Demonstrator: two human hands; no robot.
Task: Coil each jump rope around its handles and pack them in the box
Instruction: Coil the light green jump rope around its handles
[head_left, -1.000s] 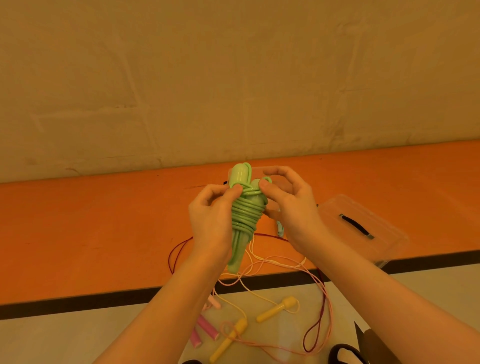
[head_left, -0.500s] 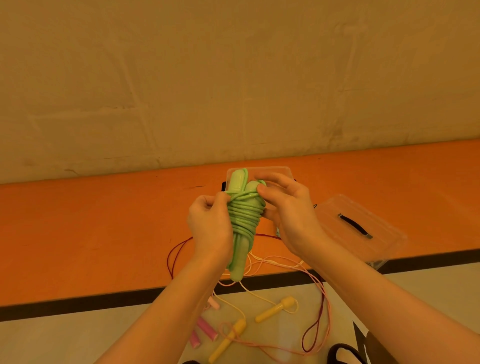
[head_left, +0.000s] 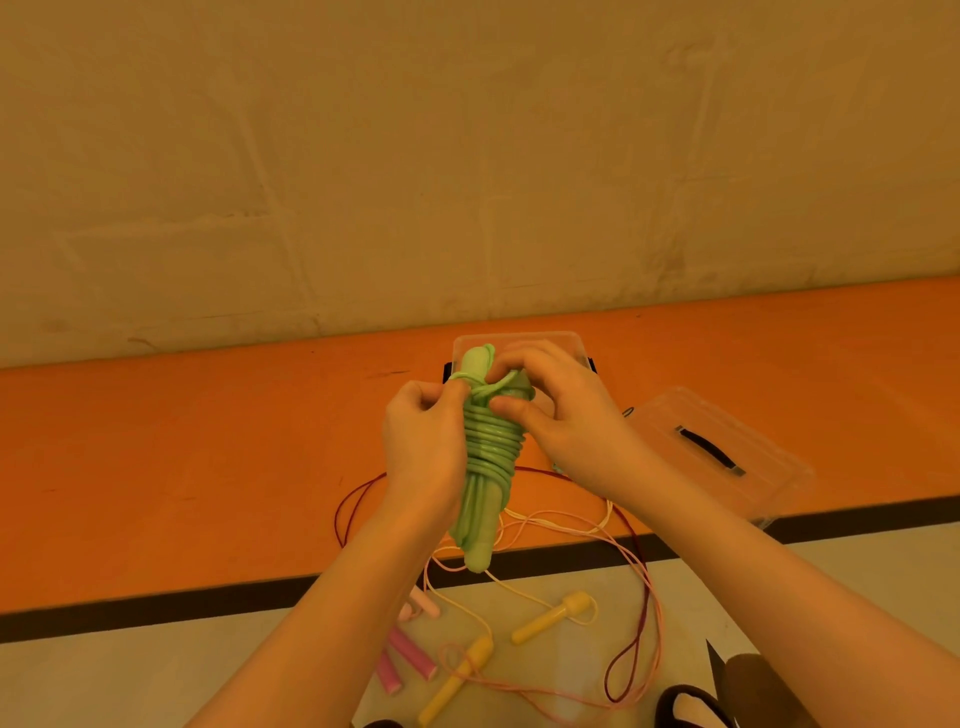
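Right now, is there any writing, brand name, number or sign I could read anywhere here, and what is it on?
None: no readable text on the green jump rope, the clear box, its lid or the wall.

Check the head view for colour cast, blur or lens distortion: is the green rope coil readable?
Head view: strong warm orange cast throughout; the wall-floor line bows, a wide-angle effect. The green rope is sharp enough to count coils between left hand and right hand. The clear box behind is faint.
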